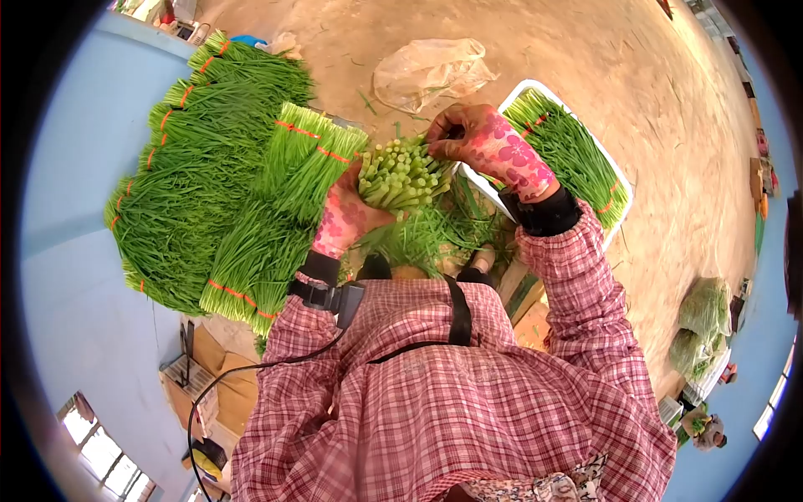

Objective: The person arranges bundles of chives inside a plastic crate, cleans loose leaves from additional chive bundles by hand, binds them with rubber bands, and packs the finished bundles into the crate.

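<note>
My left hand (347,213), in a pink floral glove, wraps round a bunch of chives (405,174) with its pale cut ends facing up toward me. The leafy part of this bunch hangs below, partly hidden. At the bunch's right edge is my right hand (489,142), its thumb and fingers pinched together against the stalk ends. What lies between those fingertips is hidden. Left of my left hand are tied bunches of chives (288,167) with orange bands. Loose green leaves (435,234) lie beneath the bunch, near my feet.
A large stack of banded chives (209,134) fills the left, beside a blue wall (84,201). On the right stands a white crate (619,226) holding tied bunches. A crumpled plastic bag (431,74) lies on the floor ahead. Another person (709,431) is far off at right.
</note>
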Demonstrator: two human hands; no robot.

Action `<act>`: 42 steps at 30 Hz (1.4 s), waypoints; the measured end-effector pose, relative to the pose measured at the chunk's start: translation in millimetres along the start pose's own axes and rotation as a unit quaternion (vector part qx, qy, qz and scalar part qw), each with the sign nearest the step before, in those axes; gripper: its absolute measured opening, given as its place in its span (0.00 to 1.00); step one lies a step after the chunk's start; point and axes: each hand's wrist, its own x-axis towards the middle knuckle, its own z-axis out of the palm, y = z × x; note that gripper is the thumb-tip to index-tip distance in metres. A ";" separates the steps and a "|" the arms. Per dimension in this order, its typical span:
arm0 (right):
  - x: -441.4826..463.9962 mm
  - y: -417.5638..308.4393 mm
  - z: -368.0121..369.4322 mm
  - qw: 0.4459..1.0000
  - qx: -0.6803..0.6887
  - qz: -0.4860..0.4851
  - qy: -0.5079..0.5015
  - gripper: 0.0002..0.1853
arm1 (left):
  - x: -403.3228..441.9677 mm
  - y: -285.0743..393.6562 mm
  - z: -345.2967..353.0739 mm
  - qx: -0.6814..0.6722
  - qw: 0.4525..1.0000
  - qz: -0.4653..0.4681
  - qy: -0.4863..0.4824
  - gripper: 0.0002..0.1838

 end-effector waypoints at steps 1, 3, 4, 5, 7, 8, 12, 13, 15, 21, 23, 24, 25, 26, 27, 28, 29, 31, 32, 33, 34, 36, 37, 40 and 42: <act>-1.0 4.2 0.2 1.000 -0.001 -0.007 0.002 0.07 | 2.5 -22.5 0.7 -0.068 0.997 -0.016 -0.019 0.50; -3.5 9.2 0.4 1.000 -0.003 -0.021 0.006 0.07 | 2.9 -24.0 -1.9 -0.114 0.988 -0.041 -0.091 0.45; -6.1 9.4 0.5 0.998 -0.039 -0.039 0.006 0.08 | 2.6 -20.6 -3.3 -0.104 0.987 -0.043 -0.116 0.43; -8.3 9.7 1.2 0.990 -0.111 -0.079 0.023 0.08 | 2.3 -17.5 -4.7 -0.093 0.985 -0.044 -0.141 0.41; -12.4 7.8 5.1 0.953 -0.253 -0.158 0.056 0.10 | -0.1 -4.0 -4.7 -0.073 0.990 -0.031 -0.115 0.43; -13.6 1.9 6.4 0.947 -0.277 -0.154 0.050 0.11 | -1.9 3.7 -4.5 -0.051 0.994 -0.013 -0.095 0.44; -13.8 -0.5 3.9 0.938 -0.270 -0.214 0.039 0.10 | -7.3 53.6 -1.1 0.068 0.995 0.057 -0.041 0.48; -11.5 4.3 2.8 0.937 -0.259 -0.231 0.036 0.10 | -8.0 56.9 -1.2 0.083 0.994 0.048 -0.046 0.48; -12.3 6.7 2.0 0.936 -0.249 -0.248 0.029 0.10 | -7.6 50.1 -0.8 0.070 0.994 0.056 -0.060 0.47; -18.6 9.6 -1.1 0.935 -0.255 -0.245 0.025 0.08 | -9.9 53.7 -1.7 -0.004 0.995 0.011 -0.095 0.47; -21.1 10.3 3.9 0.935 -0.250 -0.246 0.050 0.07 | -9.7 59.0 0.4 -0.041 0.994 0.013 -0.097 0.47; -21.4 13.6 8.5 0.948 -0.208 -0.234 0.059 0.06 | -9.2 55.6 -0.5 -0.013 0.994 0.026 -0.109 0.48; -21.0 18.2 14.4 0.959 -0.166 -0.222 0.067 0.05 | -7.8 48.4 -3.0 0.015 0.992 0.040 -0.120 0.48; -21.3 20.7 16.9 0.967 -0.123 -0.210 0.075 0.04 | -6.0 42.3 -4.6 0.043 0.989 0.054 -0.133 0.48; -21.2 21.0 15.8 0.971 -0.079 -0.208 0.082 0.04 | -4.7 38.9 -5.3 0.065 0.986 0.071 -0.139 0.49; -20.0 21.5 13.8 0.974 -0.034 -0.207 0.089 0.04 | -2.7 36.9 -6.2 0.088 0.982 0.088 -0.145 0.49; -19.4 21.9 12.5 0.974 0.011 -0.204 0.095 0.04 | -2.6 35.5 -6.8 0.088 0.981 0.088 -0.147 0.49; -18.3 -5.6 -2.3 0.970 0.101 -0.141 0.168 0.01 | -2.5 37.8 -7.4 0.087 0.981 0.086 -0.152 0.50; -17.2 -17.0 -11.4 0.973 0.064 -0.151 0.161 0.02 | -4.8 39.7 -3.8 -0.004 0.988 0.049 -0.145 0.50; -16.7 -21.9 -19.8 0.974 0.027 -0.160 0.155 0.03 | -5.4 40.2 -2.4 -0.096 0.986 0.012 -0.138 0.49; -16.1 -19.0 -24.3 0.985 0.024 -0.144 0.096 0.04 | -2.1 31.4 -3.1 0.004 0.988 0.051 -0.144 0.49; -15.2 -7.6 -17.0 0.977 -0.073 -0.201 0.024 0.04 | -6.0 36.1 -1.4 -0.051 0.990 0.020 -0.131 0.50; -14.6 -0.6 -12.7 0.966 -0.122 -0.228 -0.014 0.04 | -7.6 41.7 -0.9 -0.079 0.989 0.005 -0.123 0.50; -22.6 3.1 -3.0 0.961 -0.203 -0.187 -0.009 0.07 | -7.1 45.8 -6.6 -0.017 0.992 -0.004 -0.128 0.50; -21.1 1.7 1.2 0.956 -0.209 -0.205 0.001 0.07 | -9.7 46.7 -7.3 0.000 0.994 -0.003 -0.112 0.50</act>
